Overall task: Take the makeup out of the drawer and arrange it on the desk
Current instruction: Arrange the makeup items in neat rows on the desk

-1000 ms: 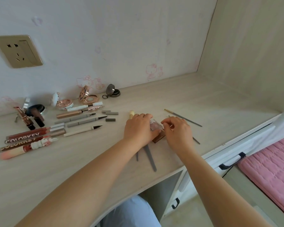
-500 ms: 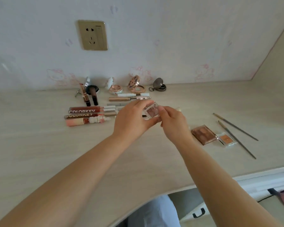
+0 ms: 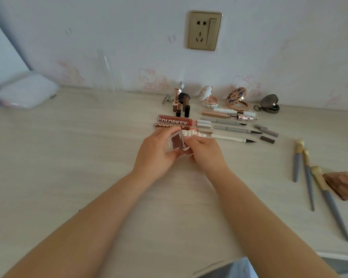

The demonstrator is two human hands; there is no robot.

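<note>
**Both hands hold a small eyeshadow case above the desk**

Two bare forearms reach forward over the pale wood-grain desk [image 3: 68, 157]. The left hand [image 3: 155, 155] and right hand [image 3: 204, 153] meet, fingers curled round a small clear square case of reddish-brown eyeshadow [image 3: 175, 141], lifted just above the desktop. Grey-handled makeup brushes [image 3: 309, 181] lie well to the right. Beyond the hands lie red lip gloss tubes [image 3: 174, 121], with open round compacts [image 3: 236, 99] by the wall.
</note>
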